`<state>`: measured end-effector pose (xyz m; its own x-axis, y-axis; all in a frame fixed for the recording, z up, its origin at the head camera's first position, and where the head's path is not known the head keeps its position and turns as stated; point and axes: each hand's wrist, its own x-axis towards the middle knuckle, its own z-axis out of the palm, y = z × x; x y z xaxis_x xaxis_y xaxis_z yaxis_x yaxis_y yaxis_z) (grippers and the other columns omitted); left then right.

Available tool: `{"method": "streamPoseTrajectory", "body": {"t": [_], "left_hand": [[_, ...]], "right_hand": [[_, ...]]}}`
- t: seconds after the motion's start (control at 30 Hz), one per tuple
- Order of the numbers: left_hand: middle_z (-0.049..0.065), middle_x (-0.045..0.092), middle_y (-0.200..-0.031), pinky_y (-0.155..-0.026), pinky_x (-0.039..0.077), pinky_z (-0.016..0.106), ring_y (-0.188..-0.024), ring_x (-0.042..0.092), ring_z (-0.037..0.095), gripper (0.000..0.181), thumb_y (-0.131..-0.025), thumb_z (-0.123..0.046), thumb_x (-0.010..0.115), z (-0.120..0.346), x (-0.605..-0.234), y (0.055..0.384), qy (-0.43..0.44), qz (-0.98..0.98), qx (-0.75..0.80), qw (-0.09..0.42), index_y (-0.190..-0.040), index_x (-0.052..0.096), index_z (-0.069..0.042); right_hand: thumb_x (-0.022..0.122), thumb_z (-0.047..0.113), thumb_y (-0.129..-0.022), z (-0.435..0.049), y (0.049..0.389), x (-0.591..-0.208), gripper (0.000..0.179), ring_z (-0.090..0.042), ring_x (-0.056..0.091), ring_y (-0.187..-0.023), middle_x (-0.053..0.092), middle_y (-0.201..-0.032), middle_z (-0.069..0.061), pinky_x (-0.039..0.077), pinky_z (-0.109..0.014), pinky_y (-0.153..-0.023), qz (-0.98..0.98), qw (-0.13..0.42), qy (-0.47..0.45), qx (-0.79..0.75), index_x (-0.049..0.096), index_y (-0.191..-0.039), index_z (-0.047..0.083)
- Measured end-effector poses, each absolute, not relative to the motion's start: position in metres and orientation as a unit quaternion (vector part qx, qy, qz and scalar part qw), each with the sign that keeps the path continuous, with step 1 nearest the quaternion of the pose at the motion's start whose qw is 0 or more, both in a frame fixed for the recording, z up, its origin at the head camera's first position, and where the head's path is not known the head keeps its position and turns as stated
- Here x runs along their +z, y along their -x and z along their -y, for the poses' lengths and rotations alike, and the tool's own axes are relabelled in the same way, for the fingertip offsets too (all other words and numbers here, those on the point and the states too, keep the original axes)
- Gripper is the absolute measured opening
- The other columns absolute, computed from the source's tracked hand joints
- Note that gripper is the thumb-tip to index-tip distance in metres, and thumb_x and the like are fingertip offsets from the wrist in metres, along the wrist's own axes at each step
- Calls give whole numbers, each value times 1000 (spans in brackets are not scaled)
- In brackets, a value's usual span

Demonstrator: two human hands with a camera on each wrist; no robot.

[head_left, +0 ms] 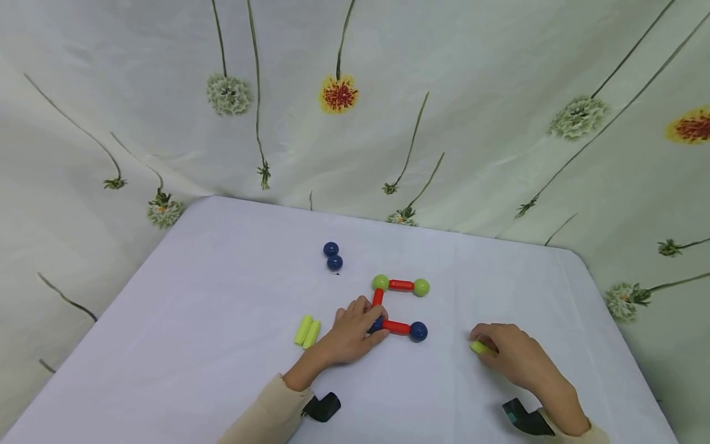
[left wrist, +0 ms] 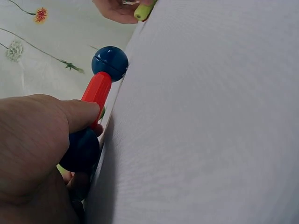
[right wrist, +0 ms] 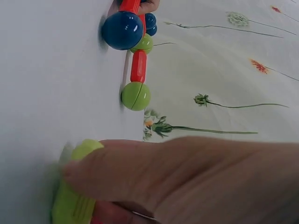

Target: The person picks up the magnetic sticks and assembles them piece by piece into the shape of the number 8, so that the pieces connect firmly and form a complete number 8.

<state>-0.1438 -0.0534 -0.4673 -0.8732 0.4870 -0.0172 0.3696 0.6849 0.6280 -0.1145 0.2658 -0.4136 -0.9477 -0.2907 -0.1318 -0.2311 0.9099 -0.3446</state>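
Note:
A C-shaped figure of magnetic rods and balls lies mid-table. Two green balls [head_left: 421, 287] and a red rod [head_left: 401, 285] form its far side. Nearer are another red rod [head_left: 396, 327] and a blue end ball [head_left: 418, 332]. My left hand [head_left: 350, 333] grips the near corner, its thumb along the red rod and its palm by the second blue ball [left wrist: 80, 151], mostly covered in the head view. Off to the right, my right hand [head_left: 516, 356] pinches a yellow-green rod [right wrist: 77, 205] low over the table; a bit of red shows beneath its fingers.
Two loose blue balls [head_left: 334, 263] lie together beyond the figure. A pair of yellow-green rods [head_left: 307, 332] rests side by side left of my left wrist. The white table [head_left: 222, 277] ends at a flower-printed cloth [head_left: 477, 123] hanging behind.

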Motion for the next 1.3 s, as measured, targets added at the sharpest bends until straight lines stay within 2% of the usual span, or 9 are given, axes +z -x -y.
{"method": "streamPoseTrajectory", "body": {"t": [0.1,0.23,0.4,0.7,0.9,1.07,1.17,1.3], "left_hand": [[1,38,-101,-73,24,35,-98,38,16,24,-99,-31,61,53,-467,145,-234,-914,317,94,-119,57,-18],[1,38,-100,-73,24,35,-97,38,17,24,-99,-31,62,52,-467,145,-232,-914,318,95,-119,57,-18],[1,38,-100,-73,24,35,-97,39,17,23,-99,-30,62,52,-467,144,-234,-913,321,95,-118,57,-18],[2,38,-98,-71,22,35,-92,37,17,21,-100,-29,61,53,-464,144,-241,-913,319,85,-117,57,-17],[2,38,-98,-71,23,35,-93,38,17,21,-100,-29,60,53,-463,144,-240,-914,318,83,-118,56,-19],[2,39,-98,-71,23,35,-93,38,17,21,-100,-30,61,54,-464,144,-239,-914,318,83,-117,56,-19],[2,39,-98,-71,23,35,-93,39,17,21,-100,-30,61,54,-465,144,-238,-914,316,83,-117,56,-19],[2,39,-98,-71,23,35,-94,39,17,21,-100,-31,61,54,-466,144,-237,-916,313,85,-117,56,-20]], "right_hand": [[76,3,-83,-264,117,-416,25,-9,55,-80,65,-87,11,48,-33,-73,-971,60,155,-171,72,-103,18],[73,1,-85,-259,123,-419,26,-10,62,-84,69,-98,6,53,-29,-73,-962,9,184,-203,72,-107,15],[71,2,-89,-249,132,-423,23,-11,64,-83,70,-103,1,54,-26,-70,-950,-14,207,-235,72,-109,13],[71,4,-90,-235,150,-429,23,-10,62,-80,68,-100,-1,53,-27,-70,-945,-8,218,-243,70,-113,10],[70,4,-91,-228,158,-432,25,-14,64,-81,66,-102,-6,54,-30,-71,-945,-14,208,-253,66,-115,7],[68,7,-94,-219,165,-435,27,-18,69,-83,68,-107,-12,55,-28,-70,-927,-7,189,-323,64,-121,5],[67,10,-95,-213,169,-439,27,-20,70,-81,68,-111,-17,56,-26,-67,-907,9,159,-390,63,-122,5],[65,13,-97,-204,174,-448,30,-19,69,-78,64,-115,-19,55,-24,-68,-877,64,98,-467,62,-125,5]]}}
